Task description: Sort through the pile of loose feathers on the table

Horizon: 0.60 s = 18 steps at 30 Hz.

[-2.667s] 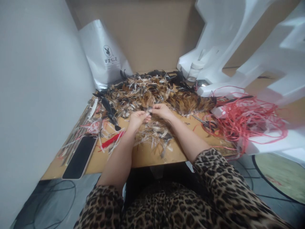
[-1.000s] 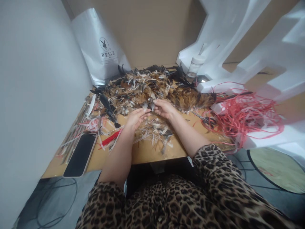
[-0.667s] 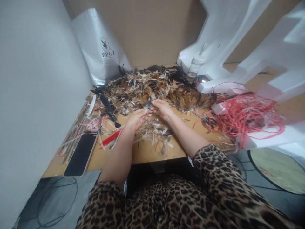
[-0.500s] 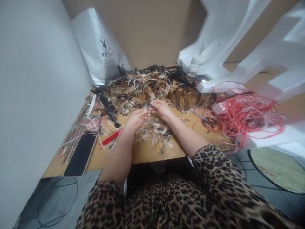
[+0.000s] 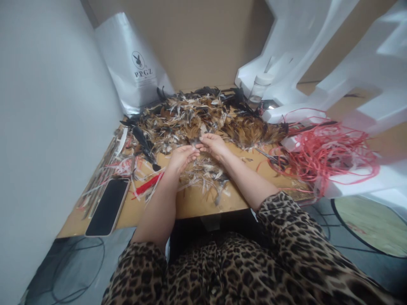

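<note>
Currently both forearms are slanting inward over the table, with the left hand and the right hand almost meeting at the front of the feather pile. Loose feathers are lying just below them, a phone is resting at the left, and scissors and a red ribbon tangle are spreading to the right. A bag and a jar are standing farther back. Thumb and index of each hand are pinching nearly closed on a small grey tuft between the fingertips, its outline blurring into the pile behind
</note>
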Each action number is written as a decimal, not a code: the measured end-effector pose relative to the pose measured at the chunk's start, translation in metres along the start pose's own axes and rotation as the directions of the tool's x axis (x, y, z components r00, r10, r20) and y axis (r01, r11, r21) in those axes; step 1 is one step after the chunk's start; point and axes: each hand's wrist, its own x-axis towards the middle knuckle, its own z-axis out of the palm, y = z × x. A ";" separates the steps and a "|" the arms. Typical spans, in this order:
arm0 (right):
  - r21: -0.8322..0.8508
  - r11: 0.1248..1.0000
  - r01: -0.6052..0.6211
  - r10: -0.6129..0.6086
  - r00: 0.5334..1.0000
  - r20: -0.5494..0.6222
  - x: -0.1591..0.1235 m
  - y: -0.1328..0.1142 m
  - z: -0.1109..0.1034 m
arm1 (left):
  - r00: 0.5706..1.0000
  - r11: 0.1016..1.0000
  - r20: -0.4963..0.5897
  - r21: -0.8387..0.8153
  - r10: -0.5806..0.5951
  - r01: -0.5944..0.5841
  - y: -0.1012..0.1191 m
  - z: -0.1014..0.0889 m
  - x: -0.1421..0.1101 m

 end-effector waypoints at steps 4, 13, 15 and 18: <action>-0.013 1.000 -0.001 0.002 0.998 0.055 0.000 0.001 -0.002 | 1.000 0.993 -0.005 0.119 0.019 -0.018 0.000 -0.003 0.002; -0.373 0.880 0.294 -0.332 0.943 -0.039 0.016 0.001 -0.022 | 0.961 0.976 -0.204 -0.076 0.187 -0.206 0.013 -0.014 0.007; -0.625 0.716 0.312 -0.407 0.913 -0.010 0.021 0.007 -0.029 | 0.947 0.965 -0.271 -0.146 0.175 -0.220 0.016 -0.017 0.008; -0.877 0.384 0.287 -0.440 0.892 0.100 0.023 0.016 -0.034 | 0.945 0.962 -0.295 -0.182 0.145 -0.204 0.017 -0.019 0.009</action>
